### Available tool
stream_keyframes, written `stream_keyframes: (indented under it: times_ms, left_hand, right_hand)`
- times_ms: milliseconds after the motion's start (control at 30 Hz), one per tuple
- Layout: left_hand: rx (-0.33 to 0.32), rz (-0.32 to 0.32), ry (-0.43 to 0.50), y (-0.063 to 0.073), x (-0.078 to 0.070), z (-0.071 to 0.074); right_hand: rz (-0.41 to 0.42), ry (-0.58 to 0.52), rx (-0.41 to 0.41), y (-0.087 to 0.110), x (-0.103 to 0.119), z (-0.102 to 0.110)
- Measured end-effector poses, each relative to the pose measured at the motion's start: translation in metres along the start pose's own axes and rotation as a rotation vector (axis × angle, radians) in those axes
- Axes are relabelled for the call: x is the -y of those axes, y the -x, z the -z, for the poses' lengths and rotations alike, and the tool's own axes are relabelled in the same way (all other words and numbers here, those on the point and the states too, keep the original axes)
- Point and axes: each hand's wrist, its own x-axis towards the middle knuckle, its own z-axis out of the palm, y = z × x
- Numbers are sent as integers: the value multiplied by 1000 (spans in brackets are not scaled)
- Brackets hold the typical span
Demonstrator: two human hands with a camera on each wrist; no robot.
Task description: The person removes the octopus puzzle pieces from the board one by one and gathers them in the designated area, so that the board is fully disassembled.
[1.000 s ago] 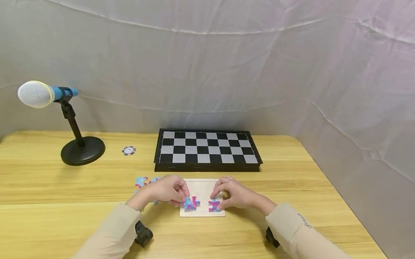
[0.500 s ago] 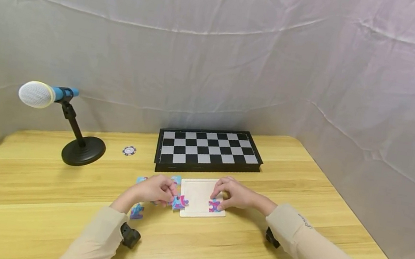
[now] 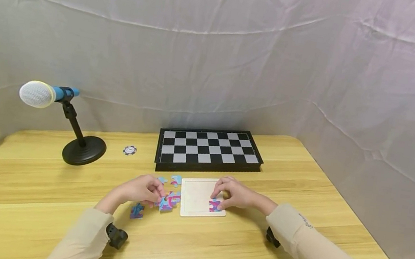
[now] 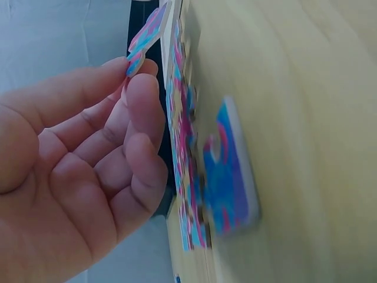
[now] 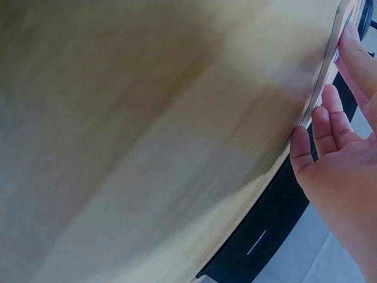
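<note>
Between thumb and fingertips my left hand (image 3: 140, 189) pinches a pink, blue and purple jigsaw piece (image 3: 166, 203), tilted above other pieces. In the left wrist view that held piece (image 4: 148, 29) rises from the fingertips, its edge towards the camera. A single jigsaw piece (image 4: 230, 177) lies on the table near the left hand. My right hand (image 3: 236, 193) rests at the right side of a pale wooden puzzle tray (image 3: 196, 190), its thumb and fingertip touching a jigsaw piece (image 3: 214, 205) in the near right corner. In the right wrist view, relaxed fingers (image 5: 328, 97) lie along the tray's edge.
Behind the tray lies a black-and-white chessboard (image 3: 210, 148). Another loose jigsaw piece (image 3: 175, 181) sits by the tray's left edge. Further left are a poker chip (image 3: 129, 150) and a blue microphone on a black stand (image 3: 84, 150). A pale curtain (image 3: 218, 59) hangs behind the table.
My left hand has moved left with its jigsaw piece, from over the tray to above the loose pieces. Loose pieces beside it have come into view. The right hand has stayed put.
</note>
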Motion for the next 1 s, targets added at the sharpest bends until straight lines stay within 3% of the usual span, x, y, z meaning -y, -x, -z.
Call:
stream_keyframes:
  times_ms: [533, 1000]
  left_hand:
    - [40, 8, -34, 15, 4, 8]
    - [41, 38, -26, 18, 8, 9]
  right_hand:
    - [18, 10, 0, 1, 0, 1]
    - [19, 21, -2, 1, -1, 0]
